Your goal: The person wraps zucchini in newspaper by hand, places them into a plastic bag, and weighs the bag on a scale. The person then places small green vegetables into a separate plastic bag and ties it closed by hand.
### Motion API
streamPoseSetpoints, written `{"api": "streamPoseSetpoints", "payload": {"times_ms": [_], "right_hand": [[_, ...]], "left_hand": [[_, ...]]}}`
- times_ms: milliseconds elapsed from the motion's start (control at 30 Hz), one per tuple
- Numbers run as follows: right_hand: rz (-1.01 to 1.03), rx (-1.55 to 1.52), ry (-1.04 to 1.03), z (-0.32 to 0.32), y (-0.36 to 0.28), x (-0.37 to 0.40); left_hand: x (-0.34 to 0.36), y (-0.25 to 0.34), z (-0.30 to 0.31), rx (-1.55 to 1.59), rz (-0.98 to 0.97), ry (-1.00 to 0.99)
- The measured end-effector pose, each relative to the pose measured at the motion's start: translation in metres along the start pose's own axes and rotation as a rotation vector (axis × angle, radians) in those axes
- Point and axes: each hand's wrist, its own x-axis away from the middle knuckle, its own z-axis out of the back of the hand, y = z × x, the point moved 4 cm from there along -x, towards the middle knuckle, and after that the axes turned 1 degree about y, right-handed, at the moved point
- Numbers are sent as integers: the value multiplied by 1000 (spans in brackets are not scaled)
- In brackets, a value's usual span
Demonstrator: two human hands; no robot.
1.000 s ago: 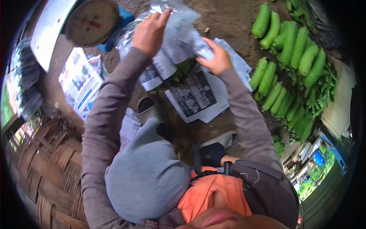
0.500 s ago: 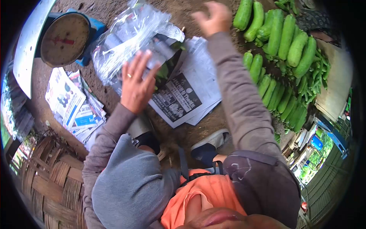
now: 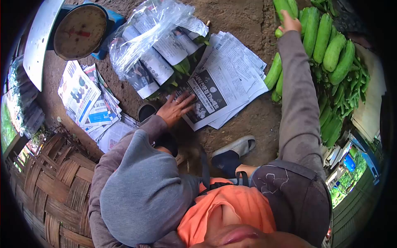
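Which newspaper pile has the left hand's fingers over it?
The pile with the black printed panel, beside the plastic bag; the other pile, near the scale, has no hand over it.

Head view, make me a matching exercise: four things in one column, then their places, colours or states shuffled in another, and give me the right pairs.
1. right hand
2. left hand
3. weighing scale
4. plastic bag

A. transparent
B. at the green gourds
C. blue and brown
D. at the newspaper sheets' edge

Pairs: 1-B, 2-D, 3-C, 4-A

There are two newspaper piles [image 3: 231, 76], one clear bag [image 3: 142, 22], over ten gourds [image 3: 321, 39].
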Motion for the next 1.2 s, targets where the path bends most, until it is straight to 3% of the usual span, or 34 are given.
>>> {"api": "streamPoseSetpoints", "payload": {"times_ms": [33,100,167,233,300,333,367,433,467,500,533,567,600,700,900,933,1000,1100,1200], "right_hand": [[-111,-324,-30,13,-1,9],[-51,-474,20,61,-2,30],[192,-638,-126,114,-4,53],[180,-961,-102,148,2,94],[-39,-1169,-385,131,2,165],[-223,-1057,-330,129,16,195],[-191,-826,-486,121,34,206],[-387,-655,-686,85,68,252],[-316,-508,-635,67,73,277],[-80,-216,-723,51,65,296],[356,-82,-692,32,67,311],[562,68,-690,16,67,327],[512,196,-766,6,65,339],[698,390,-676,-19,90,353],[910,218,-548,13,114,370],[1022,116,-472,19,123,374],[917,186,-621,36,132,388],[800,243,-717,60,131,409],[820,241,-646,61,141,404]], "left_hand": [[-2,0,-1,-14,0,-8],[-5,0,-2,-42,7,-27],[-9,0,-2,-27,-8,36],[-12,5,-8,34,-1,89],[-19,15,-7,23,10,136],[-24,22,-6,53,12,127],[-25,25,-5,84,15,118],[-27,27,-4,17,-87,90],[-28,29,-5,-13,-135,77],[-27,33,-5,-41,-180,63],[-25,33,-1,-98,-149,29],[-23,33,-3,-118,-146,46],[-23,30,-8,-142,-144,63],[-19,27,-17,-175,-163,124],[-15,27,-13,-61,-255,172],[-14,24,-17,7,-251,147],[-10,21,-10,141,-231,328],[-14,23,4,319,-146,329],[-23,22,4,350,-142,241]]}}
